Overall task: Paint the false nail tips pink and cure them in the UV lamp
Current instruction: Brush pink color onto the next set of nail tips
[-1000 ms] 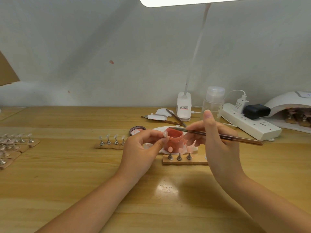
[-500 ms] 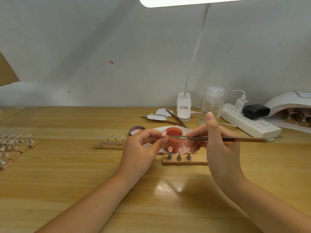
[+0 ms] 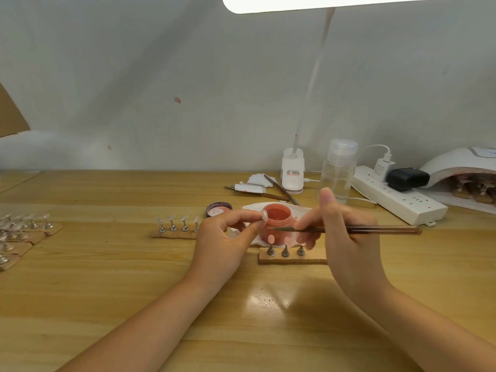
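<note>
Both hands hover above the table [image 3: 107, 285]: left hand [image 3: 225, 242] pinches a clear nail tip [image 3: 264, 217] beside the pink jar [image 3: 276, 220]; right hand [image 3: 346, 237] grips a level brush [image 3: 357, 230].

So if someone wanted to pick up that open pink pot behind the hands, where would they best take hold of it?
Probably around the side wall of the pink pot, with the grip coming down from above and fingers on opposite sides. It stands upright with its lid off, so pinching the rim risks touching wet colour. Coming from the far side seems easier, since the brush and both hands crowd its front.
</note>
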Demonstrator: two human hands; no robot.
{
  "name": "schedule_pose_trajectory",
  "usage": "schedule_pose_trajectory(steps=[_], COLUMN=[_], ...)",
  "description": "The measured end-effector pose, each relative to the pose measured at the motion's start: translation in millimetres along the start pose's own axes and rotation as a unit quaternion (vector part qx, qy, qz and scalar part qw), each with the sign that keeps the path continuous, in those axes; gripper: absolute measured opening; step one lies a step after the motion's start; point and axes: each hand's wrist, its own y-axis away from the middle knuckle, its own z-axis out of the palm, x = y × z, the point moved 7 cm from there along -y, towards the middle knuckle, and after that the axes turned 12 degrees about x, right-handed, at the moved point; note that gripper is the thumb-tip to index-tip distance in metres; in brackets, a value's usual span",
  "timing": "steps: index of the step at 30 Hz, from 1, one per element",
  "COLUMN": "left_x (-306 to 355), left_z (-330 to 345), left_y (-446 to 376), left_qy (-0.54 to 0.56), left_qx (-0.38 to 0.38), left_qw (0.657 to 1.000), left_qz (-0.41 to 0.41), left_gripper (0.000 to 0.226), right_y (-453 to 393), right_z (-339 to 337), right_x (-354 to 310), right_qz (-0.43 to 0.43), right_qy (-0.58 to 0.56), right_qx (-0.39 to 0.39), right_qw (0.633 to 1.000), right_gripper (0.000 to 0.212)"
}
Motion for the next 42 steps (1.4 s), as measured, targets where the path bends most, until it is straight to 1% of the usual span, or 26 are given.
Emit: schedule_pose_trajectory(steps=[2,5,9,11,14,17,19,22,24,26,29,33,35,39,42], left_x=[1,2,3,3,2,3,3,2,2,2,1,1,2,2,1], left_z=[0,0,0,0,0,1,2,1,2,2,1,2,1,1,0], left_y=[0,1,1,1,1,2,2,2,2,2,1,1,1,1,1], left_qy=[-0.007,-0.009,-0.006,-0.005,-0.009,-0.018,-0.021,-0.020,-0.021,-0.019,-0.017,-0.015,-0.011,-0.013,-0.018], left_qx=[0.001,0.003,0.001,0.001,0.001,-0.007,-0.008,-0.007,-0.010,-0.010,-0.006,-0.004,0.000,0.002,0.006], left_qw=[1.000,1.000,1.000,1.000,1.000,1.000,1.000,1.000,1.000,1.000,1.000,1.000,1.000,1.000,1.000], left_qz=[0.003,0.009,0.010,0.007,0.008,0.015,0.016,0.012,0.007,0.006,0.006,0.004,0.006,0.010,0.009], left_gripper=[0.028,0.030,0.029,0.030,0.030,0.026,0.026,0.029,0.026,0.023,0.030,0.030,0.031,0.033,0.033], right_y=[-2,-2,-1,-2,-1,-2,-3,-3,-2,-3,-6,-7,-6,-4,-2], right_z=[-2,3,0,0,6,3,0,4,4,1,-3,-6,-6,2,8], right_x=[-1,-3,-1,-3,-3,-3,-4,-4,-2,-4,-9,-4,-2,-9,-8], right_qz=[-0.010,-0.034,-0.019,-0.029,-0.047,-0.027,-0.027,-0.035,-0.020,-0.018,-0.021,0.022,0.021,-0.056,-0.070], right_qy=[-0.005,0.020,0.019,0.013,0.037,0.022,0.010,0.029,0.032,0.024,0.008,-0.024,-0.013,0.046,0.086], right_qx=[0.009,-0.009,-0.004,-0.003,-0.028,-0.015,-0.002,-0.024,-0.027,-0.016,0.006,0.026,0.015,-0.045,-0.080], right_qw=[1.000,0.999,1.000,0.999,0.998,0.999,1.000,0.999,0.999,0.999,1.000,0.999,1.000,0.996,0.991], right_gripper=[0.044,0.042,0.047,0.042,0.040,0.045,0.043,0.041,0.042,0.044,0.041,0.043,0.038,0.019,0.009])
